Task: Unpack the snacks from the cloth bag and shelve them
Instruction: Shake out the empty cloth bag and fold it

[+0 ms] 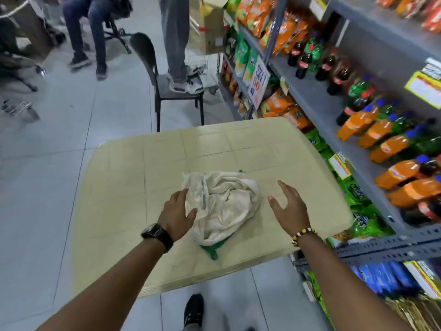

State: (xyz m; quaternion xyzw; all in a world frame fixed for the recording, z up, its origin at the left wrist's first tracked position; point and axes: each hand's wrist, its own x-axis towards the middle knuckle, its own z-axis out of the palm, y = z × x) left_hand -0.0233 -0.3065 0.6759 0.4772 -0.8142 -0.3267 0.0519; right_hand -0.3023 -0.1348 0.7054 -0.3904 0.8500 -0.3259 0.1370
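Observation:
A crumpled white cloth bag (224, 206) with green handles lies on a beige table (167, 158). Its contents are hidden inside the folds. My left hand (176, 213), with a black watch on the wrist, rests against the bag's left side, fingers spread on the cloth. My right hand (290, 206), with a bead bracelet on the wrist, hovers open just right of the bag, not touching it. Grey metal shelves (317, 96) run along the right, stocked with snack packets and soda bottles.
A dark chair (164, 84) stands beyond the table with a person standing on its seat. Another person sits at the back left. Cardboard boxes (210, 25) stand by the shelf end. Tiled floor lies to the left. My shoe (193, 309) shows below the table edge.

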